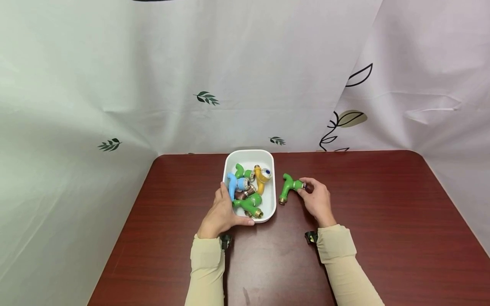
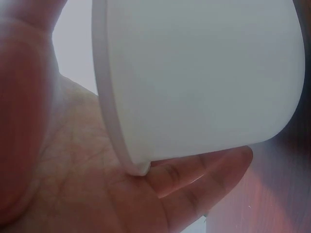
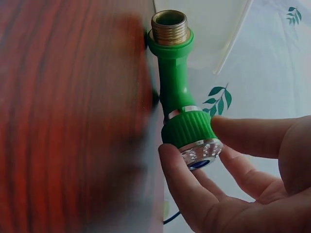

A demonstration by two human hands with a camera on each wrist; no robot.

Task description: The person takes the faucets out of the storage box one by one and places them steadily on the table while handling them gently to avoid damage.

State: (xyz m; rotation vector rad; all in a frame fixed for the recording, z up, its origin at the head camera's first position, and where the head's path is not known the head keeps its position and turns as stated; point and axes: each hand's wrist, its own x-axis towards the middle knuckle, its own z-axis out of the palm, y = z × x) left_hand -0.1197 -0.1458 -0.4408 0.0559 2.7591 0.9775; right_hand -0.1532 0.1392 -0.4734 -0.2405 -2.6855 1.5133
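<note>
Several taps lie in a white plastic tub (image 1: 250,154) in the head view, among them a blue tap (image 1: 232,182), a yellow tap (image 1: 261,187) and a green tap (image 1: 250,204). My left hand (image 1: 220,215) holds the tub at its near left corner, thumb along the near side and fingers along the left wall. To the right of the tub, my right hand (image 1: 317,199) pinches another green tap (image 1: 288,183) by its knob end. In the right wrist view, its threaded brass inlet points away from the fingers, and a clear cap with a blue centre shows.
A dark red wooden table (image 1: 383,204) carries the tub. White cloth (image 1: 245,76) with printed leaves hangs behind and at both sides. Straps with small dark devices (image 1: 311,237) sit at the wrists.
</note>
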